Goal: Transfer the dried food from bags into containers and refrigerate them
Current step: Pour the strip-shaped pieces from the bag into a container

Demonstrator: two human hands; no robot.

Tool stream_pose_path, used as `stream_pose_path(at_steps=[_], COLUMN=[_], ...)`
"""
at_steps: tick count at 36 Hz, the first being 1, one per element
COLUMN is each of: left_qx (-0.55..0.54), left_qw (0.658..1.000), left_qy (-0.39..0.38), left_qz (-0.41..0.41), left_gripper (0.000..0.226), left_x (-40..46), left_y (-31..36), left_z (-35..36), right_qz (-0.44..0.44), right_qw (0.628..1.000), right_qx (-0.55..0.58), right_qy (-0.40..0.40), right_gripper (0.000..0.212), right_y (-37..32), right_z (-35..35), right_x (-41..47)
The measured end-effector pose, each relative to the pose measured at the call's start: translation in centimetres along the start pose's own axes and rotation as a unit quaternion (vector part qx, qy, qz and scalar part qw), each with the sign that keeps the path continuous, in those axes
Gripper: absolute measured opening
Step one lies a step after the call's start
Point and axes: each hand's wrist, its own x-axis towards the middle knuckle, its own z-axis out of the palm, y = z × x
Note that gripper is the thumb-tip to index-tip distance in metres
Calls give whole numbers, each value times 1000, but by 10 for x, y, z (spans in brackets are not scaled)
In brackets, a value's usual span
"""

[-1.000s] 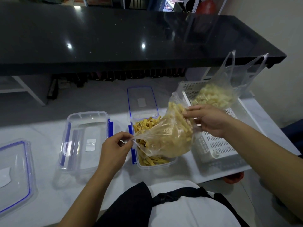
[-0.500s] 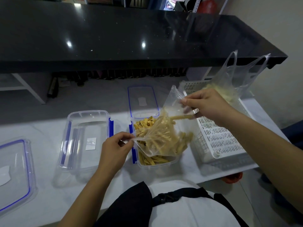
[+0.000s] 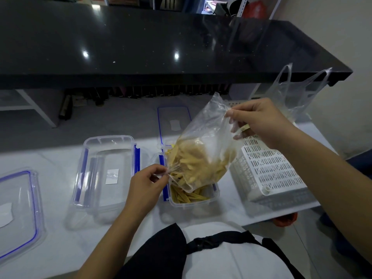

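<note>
Since the earlier frame the right hand (image 3: 259, 122) has risen and drawn back toward the white basket (image 3: 269, 168), tipping the clear bag (image 3: 203, 150) steeper, so the yellow dried strips (image 3: 193, 164) have slid down toward its lower end. That hand pinches the bag's upper corner between thumb and fingers; the left hand (image 3: 147, 184) pinches the gathered lower corner, just beside the blue clip of the filling container (image 3: 193, 200). The bag hangs over this container, which already holds a layer of strips, though whether the mouth is open at the lower end is hard to tell through the film.

Thin film like this looks light, soft and slippery, and it sags wherever the load settles, so corners are the sensible places to hold, with the high corner steering the pour. The strips look dry and brittle, likely to jam or spill over the rim if dumped fast.

An empty container (image 3: 106, 170) sits left on the counter (image 3: 60, 238), a loose lid (image 3: 18, 208) beyond it, another lid (image 3: 175, 121) behind, and a second bag (image 3: 298, 97) rests in the basket.
</note>
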Motion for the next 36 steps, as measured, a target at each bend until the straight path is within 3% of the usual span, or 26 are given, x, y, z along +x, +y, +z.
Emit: stream_pose_path(at_steps=[7,13,19,27,36], left_qx=[9,80,225,167,223], left_qw=[1000,994,951,969,949], left_qy=[-15,-13,92,46,118], left_qz=[8,75,192,174,189], left_gripper=[25,27,22,23,19], left_x=[-1,-6,-9,-12,-13], left_y=[3,10,14,5,4], left_z=[3,7,12,23,24], right_qz=[-10,-25,-18,2,-14], right_qw=[999,998,997,996,996], right_qx=[40,35,41,54,56], right_qy=[35,44,63,71,61], right_gripper=[11,12,14,11,8], right_y=[-1,-3,-1,8,3], right_z=[-19,-23,-25,-31,-32], right_x=[-3,-3,-5,-12,-11])
